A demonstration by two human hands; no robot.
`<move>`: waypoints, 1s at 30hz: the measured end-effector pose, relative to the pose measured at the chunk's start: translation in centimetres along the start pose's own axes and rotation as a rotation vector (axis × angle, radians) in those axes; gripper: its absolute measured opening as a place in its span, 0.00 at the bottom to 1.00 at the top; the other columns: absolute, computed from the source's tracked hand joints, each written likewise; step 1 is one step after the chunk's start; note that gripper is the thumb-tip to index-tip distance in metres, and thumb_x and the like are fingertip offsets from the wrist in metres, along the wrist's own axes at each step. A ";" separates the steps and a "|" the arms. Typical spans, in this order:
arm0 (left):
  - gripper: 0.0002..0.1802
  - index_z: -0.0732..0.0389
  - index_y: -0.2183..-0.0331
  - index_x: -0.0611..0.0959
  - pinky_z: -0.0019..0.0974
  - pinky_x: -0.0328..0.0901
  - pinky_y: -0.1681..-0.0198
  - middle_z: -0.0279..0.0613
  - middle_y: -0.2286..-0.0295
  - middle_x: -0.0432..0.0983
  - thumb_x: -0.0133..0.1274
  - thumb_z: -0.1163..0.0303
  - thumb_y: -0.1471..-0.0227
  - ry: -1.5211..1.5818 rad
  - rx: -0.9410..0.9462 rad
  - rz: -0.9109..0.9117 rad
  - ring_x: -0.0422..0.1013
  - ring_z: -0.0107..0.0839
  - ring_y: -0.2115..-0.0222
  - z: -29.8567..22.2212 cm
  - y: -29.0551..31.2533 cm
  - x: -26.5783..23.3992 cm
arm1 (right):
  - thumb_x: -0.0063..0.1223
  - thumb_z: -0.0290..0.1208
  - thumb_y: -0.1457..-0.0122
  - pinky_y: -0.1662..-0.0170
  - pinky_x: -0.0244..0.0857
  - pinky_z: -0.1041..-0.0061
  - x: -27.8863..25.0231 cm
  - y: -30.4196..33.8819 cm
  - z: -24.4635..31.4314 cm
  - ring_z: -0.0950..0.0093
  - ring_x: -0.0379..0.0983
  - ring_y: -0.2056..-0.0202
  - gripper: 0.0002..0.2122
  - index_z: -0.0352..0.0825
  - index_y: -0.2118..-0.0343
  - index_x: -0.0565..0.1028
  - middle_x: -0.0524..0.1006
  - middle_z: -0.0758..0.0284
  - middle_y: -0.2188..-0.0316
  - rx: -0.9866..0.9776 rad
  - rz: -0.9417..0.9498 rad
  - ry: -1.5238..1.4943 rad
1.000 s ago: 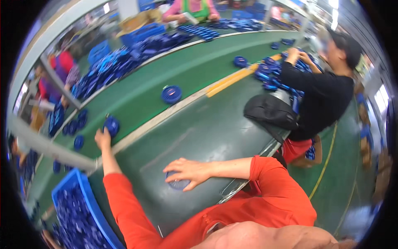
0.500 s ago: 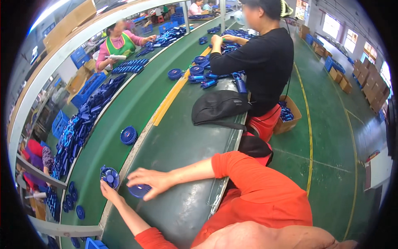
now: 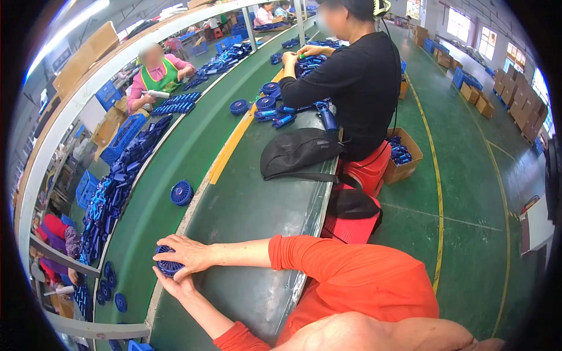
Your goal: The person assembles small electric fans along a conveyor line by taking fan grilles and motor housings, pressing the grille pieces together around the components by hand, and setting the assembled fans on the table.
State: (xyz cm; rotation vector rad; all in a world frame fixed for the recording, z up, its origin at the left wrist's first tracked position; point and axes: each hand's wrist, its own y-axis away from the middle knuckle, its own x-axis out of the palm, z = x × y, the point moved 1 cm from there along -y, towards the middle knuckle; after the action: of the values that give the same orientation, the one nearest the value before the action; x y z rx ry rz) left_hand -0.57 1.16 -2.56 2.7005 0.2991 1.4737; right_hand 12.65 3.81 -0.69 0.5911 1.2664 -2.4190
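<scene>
Nearby, open brown cardboard box (image 3: pixel 403 154).

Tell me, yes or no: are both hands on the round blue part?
Yes: the right hand lies over the round blue part and the left hand cups it from below.

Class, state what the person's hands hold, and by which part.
Both hands, right hand above and left hand beneath, clasp a round blue fan grille by its rim.
</scene>
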 end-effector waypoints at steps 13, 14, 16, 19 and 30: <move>0.17 0.66 0.57 0.65 0.41 0.64 0.54 0.48 0.59 0.65 0.41 0.63 0.42 -0.544 0.816 -0.178 0.67 0.37 0.57 2.7 3.0 4.9 | 0.38 0.50 0.37 0.44 0.55 0.69 1.8 -0.8 1.0 0.63 0.63 0.48 0.26 0.35 0.44 0.58 0.66 0.54 0.51 0.118 -0.070 -0.718; 0.17 0.66 0.56 0.65 0.41 0.64 0.55 0.48 0.59 0.65 0.41 0.64 0.42 -0.551 0.846 -0.179 0.67 0.38 0.58 2.5 3.2 4.7 | 0.38 0.49 0.37 0.45 0.56 0.68 1.9 -1.0 1.2 0.63 0.63 0.48 0.26 0.34 0.44 0.58 0.66 0.54 0.51 0.140 -0.049 -0.764; 0.17 0.66 0.56 0.65 0.41 0.63 0.54 0.48 0.59 0.65 0.41 0.65 0.43 -0.585 0.823 -0.184 0.67 0.38 0.58 2.3 3.1 4.3 | 0.38 0.50 0.36 0.41 0.51 0.69 1.7 -1.0 1.1 0.66 0.59 0.44 0.28 0.33 0.42 0.56 0.63 0.55 0.47 0.205 0.034 -0.786; 0.17 0.63 0.56 0.66 0.41 0.64 0.53 0.45 0.58 0.66 0.42 0.63 0.43 -0.467 0.762 -0.102 0.66 0.36 0.57 1.4 2.2 3.1 | 0.40 0.55 0.39 0.41 0.51 0.68 1.2 -1.2 1.3 0.63 0.58 0.43 0.34 0.31 0.41 0.54 0.63 0.55 0.46 0.211 0.084 -0.709; 0.17 0.68 0.56 0.67 0.40 0.61 0.51 0.47 0.57 0.64 0.42 0.64 0.40 -0.786 1.006 -0.214 0.64 0.35 0.56 1.6 1.0 1.5 | 0.39 0.50 0.38 0.41 0.50 0.71 3.8 -0.2 0.5 0.70 0.56 0.43 0.29 0.33 0.41 0.54 0.60 0.60 0.46 0.300 -0.009 -0.914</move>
State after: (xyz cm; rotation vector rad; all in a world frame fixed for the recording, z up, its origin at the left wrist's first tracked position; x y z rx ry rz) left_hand 1.72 0.50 -2.10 3.4531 1.4960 0.0498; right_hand 9.18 3.13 -2.22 -0.4396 0.5201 -2.4046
